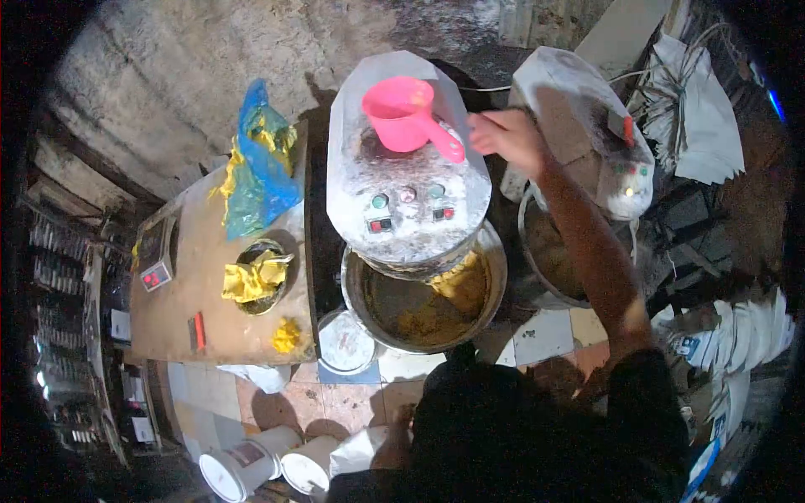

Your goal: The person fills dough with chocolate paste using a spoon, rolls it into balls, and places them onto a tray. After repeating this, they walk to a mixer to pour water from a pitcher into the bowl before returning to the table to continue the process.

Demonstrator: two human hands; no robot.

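A pink plastic dipper (401, 117) rests on top of a flour-dusted mixer (409, 180), its handle pointing to the lower right. My right hand (510, 140) is just right of the handle, a small gap apart, holding nothing, with its fingers loosely stretched toward the dipper. Below the mixer head stands a round metal bowl (345, 289), with yellow dough or crumbly mix (463, 285) heaped on its right side. My left hand (404, 417) hangs low beside my dark clothing, dim and mostly hidden, so its fingers do not show clearly.
A wooden table (197, 243) on the left carries a blue bag (267, 172), a bowl with yellow material (256, 281), a scale (157, 260) and a red-handled scraper (197, 331). A second mixer (579, 126) stands right. White buckets (239, 469) stand on the tiled floor.
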